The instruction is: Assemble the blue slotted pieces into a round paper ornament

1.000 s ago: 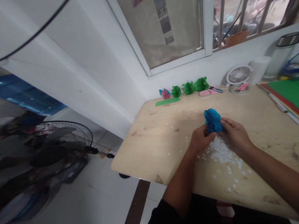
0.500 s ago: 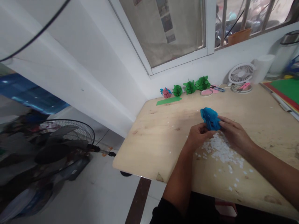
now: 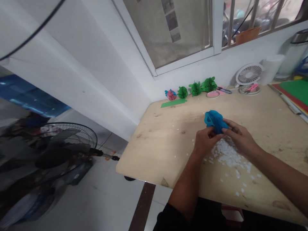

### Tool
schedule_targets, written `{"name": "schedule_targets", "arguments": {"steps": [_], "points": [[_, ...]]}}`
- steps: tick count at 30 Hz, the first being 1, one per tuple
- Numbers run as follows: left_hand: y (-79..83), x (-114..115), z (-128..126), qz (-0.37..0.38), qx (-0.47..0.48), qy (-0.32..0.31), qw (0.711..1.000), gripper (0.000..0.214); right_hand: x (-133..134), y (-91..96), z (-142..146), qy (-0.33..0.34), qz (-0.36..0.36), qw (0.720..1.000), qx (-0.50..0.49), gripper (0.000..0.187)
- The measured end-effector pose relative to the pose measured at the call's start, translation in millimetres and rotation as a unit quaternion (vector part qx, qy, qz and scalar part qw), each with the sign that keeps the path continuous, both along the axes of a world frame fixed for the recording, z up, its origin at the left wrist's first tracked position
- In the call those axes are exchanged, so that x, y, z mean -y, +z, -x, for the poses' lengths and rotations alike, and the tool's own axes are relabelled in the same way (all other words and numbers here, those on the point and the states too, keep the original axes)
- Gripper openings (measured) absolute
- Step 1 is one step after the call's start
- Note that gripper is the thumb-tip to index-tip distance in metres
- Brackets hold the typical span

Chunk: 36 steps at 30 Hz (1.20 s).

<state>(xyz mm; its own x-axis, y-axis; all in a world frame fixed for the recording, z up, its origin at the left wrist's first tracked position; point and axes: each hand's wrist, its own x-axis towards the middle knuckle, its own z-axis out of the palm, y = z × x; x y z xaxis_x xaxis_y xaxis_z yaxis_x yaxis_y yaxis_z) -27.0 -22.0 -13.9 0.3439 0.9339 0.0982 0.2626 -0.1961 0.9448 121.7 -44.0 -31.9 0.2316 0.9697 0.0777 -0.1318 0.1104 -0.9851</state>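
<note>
A blue folded paper craft (image 3: 215,119) is held up over the wooden table (image 3: 154,144) between both hands. On its near left edge my left hand (image 3: 204,139) pinches it with thumb and fingers. My right hand (image 3: 239,134) grips its right side, thumb in front and fingers behind. Small white paper bits (image 3: 227,154) lie scattered on the wood beneath and in front of the hands. Part of the blue paper is hidden by my fingers.
Along the wall stand a pink and blue paper ball (image 3: 171,94) and several green paper crafts (image 3: 195,89), with a green strip (image 3: 173,103) before them. Further right are a blue cutter (image 3: 224,90), a small white fan (image 3: 249,75) and coloured sheets (image 3: 295,91).
The blue paper craft has turned and tilted slightly to the left, showing a loop on its left side. My right thumb has shifted onto its front. Both hands still hold it.
</note>
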Motion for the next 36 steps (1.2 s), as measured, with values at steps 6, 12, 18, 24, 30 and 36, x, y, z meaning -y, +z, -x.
{"name": "schedule_targets", "arguments": {"steps": [6,12,18,24,30,36], "points": [[2.5,3,-1,-0.058,-0.058,0.021,0.996,0.03,0,-1.7,-1,0.002,-0.001,1.0,-0.014,0.045],[-2.7,7,-11,-0.058,-0.056,0.081,0.993,0.019,2,-2.7,0,0.037,-0.013,0.999,-0.012,0.05],[-9.8,9,-20,-0.066,-0.066,0.114,0.989,0.018,3,-1.9,3,0.053,-0.022,0.998,-0.027,0.05],[-12.1,9,-23,-0.067,-0.097,0.128,0.985,0.017,3,-2.8,5,0.036,-0.035,0.998,0.041,0.052],[-14.7,9,-26,-0.08,-0.1,0.142,0.981,0.019,5,-8.7,10,-0.028,-0.067,0.986,0.148,0.045],[-17.7,12,-31,-0.101,-0.129,0.148,0.975,0.014,7,-13.5,13,-0.066,-0.06,0.976,0.197,0.046]]}}
